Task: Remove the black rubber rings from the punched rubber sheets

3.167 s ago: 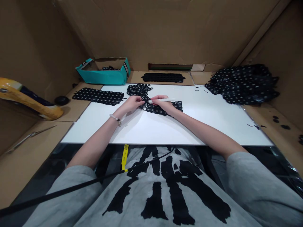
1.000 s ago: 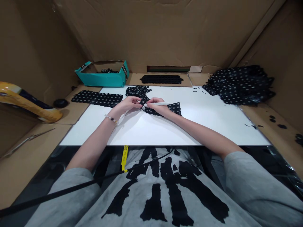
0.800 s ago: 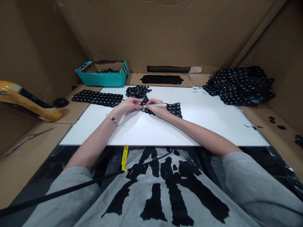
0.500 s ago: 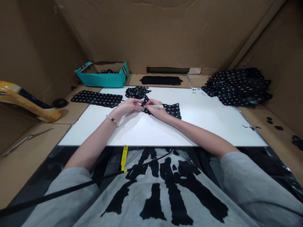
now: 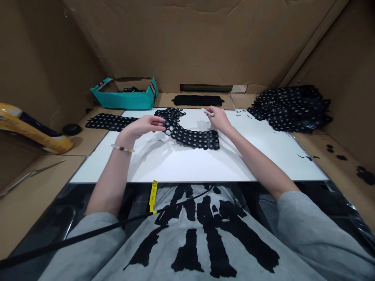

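Since the earlier frame your hands have come apart. Your right hand has left the black ring-mesh strip and pinches a white marker. Your left hand is loose and open at the strip's end. The strip lies on the white board, and a big pile of strips is still left at right.

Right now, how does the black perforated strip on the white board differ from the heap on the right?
The strip lies spread out in a curved band on the white board; the heap is bunched in folds past the board's far right corner. The strip is one piece, the heap many layers. Both are black with round holes.
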Motion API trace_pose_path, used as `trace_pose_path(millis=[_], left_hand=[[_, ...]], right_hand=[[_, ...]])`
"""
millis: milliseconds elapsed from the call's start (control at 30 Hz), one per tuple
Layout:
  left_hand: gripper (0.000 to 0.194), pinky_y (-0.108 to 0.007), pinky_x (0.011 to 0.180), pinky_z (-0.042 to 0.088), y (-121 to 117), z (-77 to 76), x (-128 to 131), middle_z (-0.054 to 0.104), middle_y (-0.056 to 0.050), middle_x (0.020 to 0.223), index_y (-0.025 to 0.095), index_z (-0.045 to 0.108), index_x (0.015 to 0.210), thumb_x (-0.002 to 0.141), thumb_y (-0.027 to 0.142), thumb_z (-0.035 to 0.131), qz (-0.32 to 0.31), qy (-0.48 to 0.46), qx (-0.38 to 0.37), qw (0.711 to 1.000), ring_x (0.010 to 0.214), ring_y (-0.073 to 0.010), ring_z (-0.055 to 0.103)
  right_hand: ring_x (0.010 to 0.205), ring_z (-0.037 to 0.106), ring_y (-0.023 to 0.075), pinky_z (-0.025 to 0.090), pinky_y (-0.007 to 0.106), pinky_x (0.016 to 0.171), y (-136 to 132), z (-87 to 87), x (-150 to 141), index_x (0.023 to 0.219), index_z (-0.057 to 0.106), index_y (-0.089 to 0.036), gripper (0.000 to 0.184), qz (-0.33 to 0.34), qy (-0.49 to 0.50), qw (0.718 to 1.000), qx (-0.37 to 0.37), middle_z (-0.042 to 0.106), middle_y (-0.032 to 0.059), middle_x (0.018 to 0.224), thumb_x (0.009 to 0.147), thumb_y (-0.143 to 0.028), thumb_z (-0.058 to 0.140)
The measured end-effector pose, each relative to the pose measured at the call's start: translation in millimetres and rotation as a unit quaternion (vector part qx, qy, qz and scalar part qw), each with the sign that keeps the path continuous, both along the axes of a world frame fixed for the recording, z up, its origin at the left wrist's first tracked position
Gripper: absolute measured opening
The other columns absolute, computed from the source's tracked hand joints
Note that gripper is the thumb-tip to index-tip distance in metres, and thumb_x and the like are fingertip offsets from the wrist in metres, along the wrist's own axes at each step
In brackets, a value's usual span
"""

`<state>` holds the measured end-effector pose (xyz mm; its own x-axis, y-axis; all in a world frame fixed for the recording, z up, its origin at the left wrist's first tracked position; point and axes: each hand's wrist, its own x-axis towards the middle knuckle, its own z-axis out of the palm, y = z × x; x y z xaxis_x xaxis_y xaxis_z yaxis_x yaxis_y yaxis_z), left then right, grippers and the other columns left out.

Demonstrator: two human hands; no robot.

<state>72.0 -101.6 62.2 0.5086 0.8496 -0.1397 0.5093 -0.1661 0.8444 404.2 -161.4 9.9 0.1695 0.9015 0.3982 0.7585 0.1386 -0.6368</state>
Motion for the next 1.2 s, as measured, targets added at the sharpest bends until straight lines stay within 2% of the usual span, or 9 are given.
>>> trace_pose_path(millis=[100, 233, 367, 467, 600, 700, 800, 933, 1200], left_hand=[[0.051, -0.035, 0.082, 0.054, -3, 5.7, -35, 0.076, -0.006, 0.095, 0.022, 0.076, 0.108, 0.06, 0.036, 0.089, 0.035, 0.022, 0.014, 0.999, 0.093, -0.0247, 0.068], [0.049, -0.031, 0.082, 0.051, -6, 3.8, -89, 0.077, -0.004, 0.097, 0.023, 0.074, 0.11, 0.064, 0.037, 0.085, 0.089, 0.107, 0.025, 0.99, 0.094, -0.0234, 0.067], [0.046, -0.028, 0.068, 0.047, -16, 11.1, -103, 0.077, -0.002, 0.093, 0.024, 0.075, 0.112, 0.07, 0.043, 0.076, 0.157, 0.221, 0.154, 0.95, 0.086, -0.0268, 0.068], [0.045, -0.03, 0.07, 0.047, -29, 26.1, -71, 0.077, -0.004, 0.097, 0.024, 0.074, 0.116, 0.078, 0.047, 0.068, 0.123, 0.236, 0.228, 0.937, 0.085, -0.026, 0.068], [0.045, -0.029, 0.078, 0.05, -46, 39.2, 4, 0.076, -0.004, 0.111, 0.026, 0.073, 0.121, 0.085, 0.051, 0.062, -0.072, 0.232, 0.203, 0.949, 0.095, -0.0243, 0.069], [0.043, -0.028, 0.08, 0.05, -53, 30.4, 56, 0.076, -0.005, 0.113, 0.024, 0.073, 0.121, 0.086, 0.046, 0.062, -0.173, 0.237, 0.221, 0.93, 0.098, -0.024, 0.07], [0.03, -0.029, 0.08, 0.049, -56, 8.3, 92, 0.077, -0.007, 0.106, 0.02, 0.076, 0.108, 0.087, 0.037, 0.062, -0.176, 0.241, 0.28, 0.912, 0.095, -0.0239, 0.069], [0.021, -0.029, 0.078, 0.048, -50, -23.9, 111, 0.076, -0.007, 0.098, 0.02, 0.074, 0.1, 0.087, 0.033, 0.064, -0.138, 0.188, 0.333, 0.914, 0.092, -0.0237, 0.068], [0.027, -0.03, 0.079, 0.048, -28, -47.7, 107, 0.076, -0.006, 0.092, 0.018, 0.073, 0.09, 0.074, 0.04, 0.077, -0.17, -0.009, 0.263, 0.95, 0.086, -0.0216, 0.066]], right_hand=[[0.109, 0.064, 0.0305, 0.048, 0.042, 0.101, -1, -10.3, 28, 0.113, 0.071, -0.015, 0.035, -0.033, -0.104, 0.989, -0.102, 0.073, 0.0147, 0.114, 0.079, -0.017, 0.063], [0.125, 0.057, 0.0336, 0.044, 0.045, 0.107, -5, -9.4, 32, 0.127, 0.067, -0.014, 0.048, -0.004, -0.162, 0.982, -0.097, 0.067, 0.0173, 0.131, 0.079, -0.018, 0.068], [0.11, 0.064, 0.0296, 0.048, 0.04, 0.098, -16, 7.3, 16, 0.121, 0.07, -0.015, 0.037, 0.058, -0.14, 0.979, -0.138, 0.071, 0.0147, 0.121, 0.086, -0.023, 0.066], [0.093, 0.067, 0.0242, 0.05, 0.034, 0.085, -26, 14.0, -1, 0.105, 0.075, -0.018, 0.027, 0.154, -0.116, 0.954, -0.229, 0.074, 0.0106, 0.105, 0.085, -0.035, 0.071], [0.087, 0.064, 0.0204, 0.048, 0.03, 0.077, -32, 10.0, -15, 0.092, 0.071, -0.017, 0.021, 0.166, -0.102, 0.954, -0.226, 0.072, 0.0081, 0.097, 0.075, -0.027, 0.079], [0.073, 0.061, 0.0145, 0.047, 0.025, 0.066, -30, 3.5, -17, 0.091, 0.066, -0.017, 0.023, 0.188, 0.028, 0.951, -0.245, 0.069, 0.0021, 0.083, 0.071, -0.013, 0.076], [0.064, 0.059, 0.0114, 0.049, 0.023, 0.061, -28, -3.2, -17, 0.102, 0.065, -0.017, 0.038, 0.224, 0.216, 0.914, -0.259, 0.065, -0.0035, 0.072, 0.066, -0.009, 0.076], [0.062, 0.062, 0.0104, 0.053, 0.022, 0.062, -28, -10.1, -19, 0.093, 0.07, -0.014, 0.037, 0.226, 0.356, 0.868, -0.26, 0.069, -0.0016, 0.068, 0.06, -0.014, 0.085], [0.063, 0.062, 0.0109, 0.051, 0.021, 0.061, -32, -10.4, -22, 0.074, 0.073, -0.014, 0.025, 0.199, 0.393, 0.864, -0.243, 0.071, 0.0021, 0.067, 0.059, -0.022, 0.091]])
